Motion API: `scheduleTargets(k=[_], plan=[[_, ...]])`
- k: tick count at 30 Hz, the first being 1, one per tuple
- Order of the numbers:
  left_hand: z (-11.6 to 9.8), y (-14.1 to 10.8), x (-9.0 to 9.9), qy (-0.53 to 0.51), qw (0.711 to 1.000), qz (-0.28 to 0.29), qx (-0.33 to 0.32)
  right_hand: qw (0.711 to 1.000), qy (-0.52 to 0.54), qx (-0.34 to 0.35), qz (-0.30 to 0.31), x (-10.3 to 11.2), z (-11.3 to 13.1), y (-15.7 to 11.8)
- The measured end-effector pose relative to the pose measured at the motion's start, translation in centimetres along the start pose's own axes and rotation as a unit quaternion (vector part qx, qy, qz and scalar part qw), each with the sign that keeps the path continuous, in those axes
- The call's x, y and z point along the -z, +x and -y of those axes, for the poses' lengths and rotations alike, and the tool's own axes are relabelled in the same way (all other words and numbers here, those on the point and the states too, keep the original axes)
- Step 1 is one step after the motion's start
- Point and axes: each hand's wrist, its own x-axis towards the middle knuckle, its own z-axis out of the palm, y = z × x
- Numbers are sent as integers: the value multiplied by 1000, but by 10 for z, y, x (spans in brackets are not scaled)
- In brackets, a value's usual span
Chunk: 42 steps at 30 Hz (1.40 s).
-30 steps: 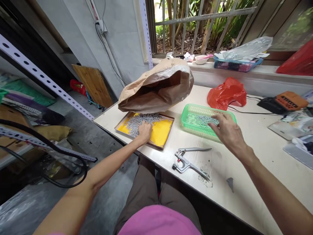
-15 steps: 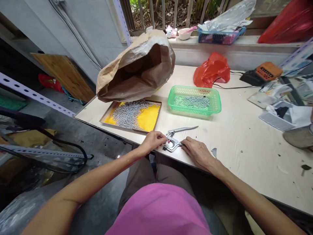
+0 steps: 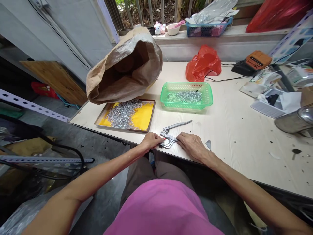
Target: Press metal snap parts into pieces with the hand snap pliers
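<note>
A pair of grey metal pliers (image 3: 169, 143) with a C-shaped jaw and a spring lies near the table's front edge, its upper handle raised away from the lower one. My right hand (image 3: 193, 145) is closed round the lower handle's end. At the jaw, my left hand (image 3: 152, 140) pinches with thumb and forefinger; whatever is between the fingertips is too small to make out. A bit of red shows there. Beyond my left hand, a shallow tray (image 3: 153, 115) with a yellow bottom holds many small silvery metal pieces (image 3: 121, 114).
A green plastic basket (image 3: 187, 106) with more small metal pieces stands behind the pliers. An open brown paper sack (image 3: 107, 68) leans over the tray. Further back are a red plastic bag (image 3: 202, 65) and an orange-and-black battery (image 3: 258, 60). A grey scrap (image 3: 208, 144) lies by my right wrist.
The whole view has shifted slightly, so things sit further left in the picture. Both hands keep their places at the pliers, with little visible change in grip.
</note>
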Motion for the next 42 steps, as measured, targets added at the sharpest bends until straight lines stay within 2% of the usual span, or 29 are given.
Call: scheduleTargets(k=[7,10,13,17,27,33,42], plan=[[-13,-3,11,54,996,72,-22,1000,19,-6,9,1,-1,-2],[-14,-4,12,60,994,86,-25,999,13,4,-33,4,-14,3],[-10,-3,11,62,994,85,-27,998,-31,-14,-56,6,-33,13],[-6,-3,9,57,996,70,-28,999,-43,-4,0,6,-45,24],[-8,-6,8,53,996,61,-30,999,-38,-2,-37,0,-39,12],[-5,-4,8,56,995,72,-38,998,-31,1,-59,-7,-42,10],[-13,-12,8,55,995,78,-16,998,0,27,-65,-9,-49,10]])
